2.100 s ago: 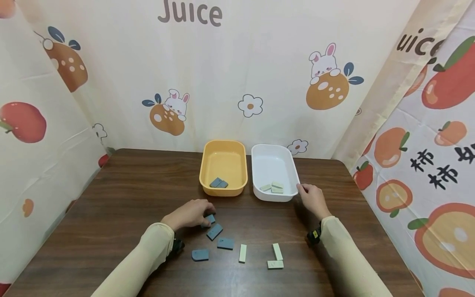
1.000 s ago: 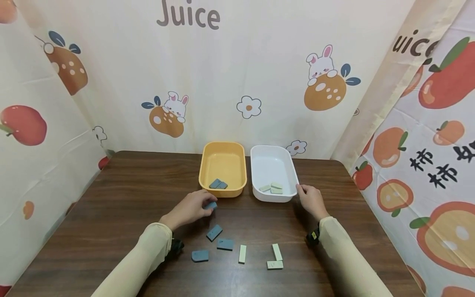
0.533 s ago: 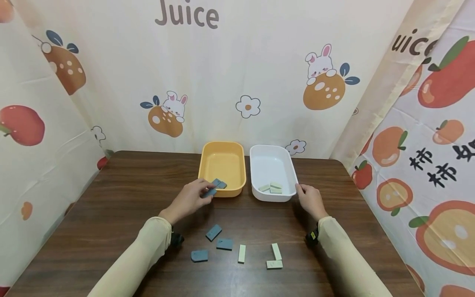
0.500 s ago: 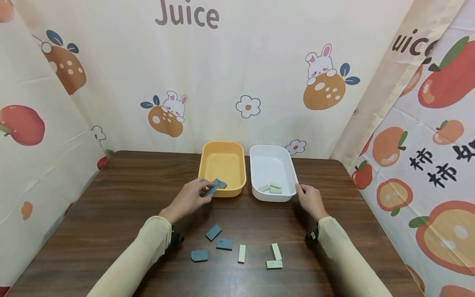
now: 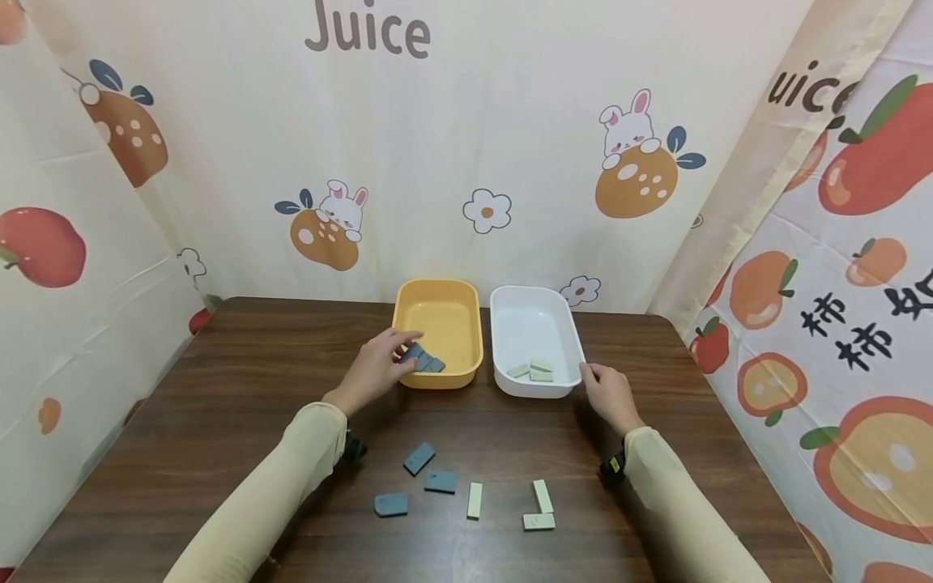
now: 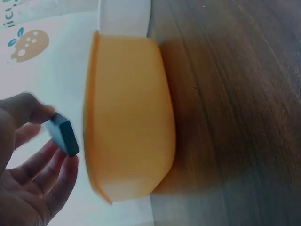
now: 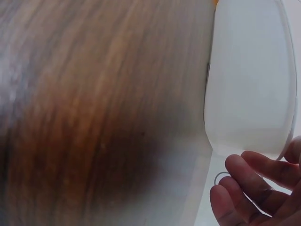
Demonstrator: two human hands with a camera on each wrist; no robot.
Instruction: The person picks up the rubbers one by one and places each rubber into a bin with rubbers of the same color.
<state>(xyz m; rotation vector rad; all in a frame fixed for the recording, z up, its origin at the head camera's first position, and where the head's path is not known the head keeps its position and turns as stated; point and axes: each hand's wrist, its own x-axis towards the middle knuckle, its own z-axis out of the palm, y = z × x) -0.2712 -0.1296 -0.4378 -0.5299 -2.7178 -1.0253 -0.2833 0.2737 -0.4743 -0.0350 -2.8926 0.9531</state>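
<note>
My left hand (image 5: 373, 366) is at the near-left rim of the yellow tray (image 5: 445, 320). In the left wrist view, its thumb and fingertips pinch a blue-grey rectangular block (image 6: 65, 135), tilted beside the tray wall. Other blue-grey blocks (image 5: 434, 365) lie inside this tray, close to the pinched one. At the near-right corner of the white tray (image 5: 532, 316), my right hand (image 5: 611, 395) grips the rim between thumb and index finger, the other fingers loosely bent below. Several pale green blocks (image 5: 541, 376) rest in the white tray.
On the wooden table (image 5: 240, 389) in front of the trays lie 3 blue-grey blocks (image 5: 440, 482) to the left. Right of them are 3 pale green blocks (image 5: 538, 522). A printed curtain (image 5: 423, 162) hangs behind the table's far edge.
My left hand has picked a blue-grey block off the table and carried it forward to the yellow tray, now over its near-left rim. The right hand has stayed on the white tray.
</note>
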